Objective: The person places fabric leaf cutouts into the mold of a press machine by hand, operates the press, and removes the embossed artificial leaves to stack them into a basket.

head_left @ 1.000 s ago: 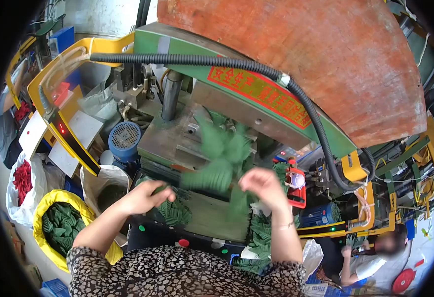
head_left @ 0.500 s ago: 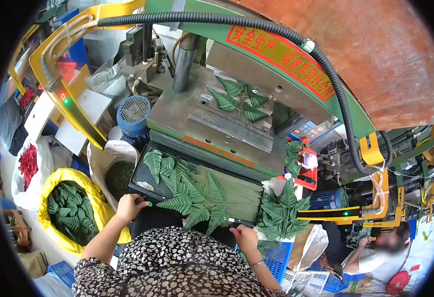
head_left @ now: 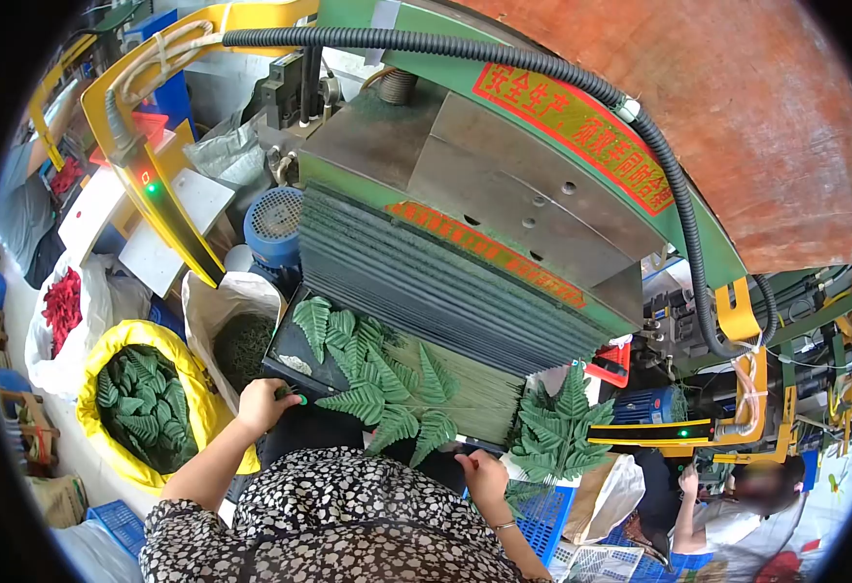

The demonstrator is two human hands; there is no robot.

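Observation:
At the front edge of the dark tray, beside a small green-lit button point(head_left: 299, 399), is my left hand point(head_left: 263, 404), its fingers curled; whether it holds anything is unclear. My right hand point(head_left: 484, 478) is closed at the same edge, to the right of the fern leaves point(head_left: 397, 384) lying on a bed of thin green stems point(head_left: 479, 398). More leaves point(head_left: 557, 428) are piled to the right. Above the stems, the press point(head_left: 426, 262) has its plates together, and no leaf shows between them.
A yellow sack point(head_left: 207, 418) of green leaves stands at left, near a white sack point(head_left: 197, 291) and a bag with red pieces point(head_left: 61, 299). Yellow sensor bars point(head_left: 168, 228) flank the press. A blue crate point(head_left: 542, 520) is below right. A co-worker point(head_left: 727, 520) sits at lower right.
Both hands have drawn back from the press area to the tray's front edge. The press was open with leaves on its plate; now it is closed, the lower part raised. The view has shifted.

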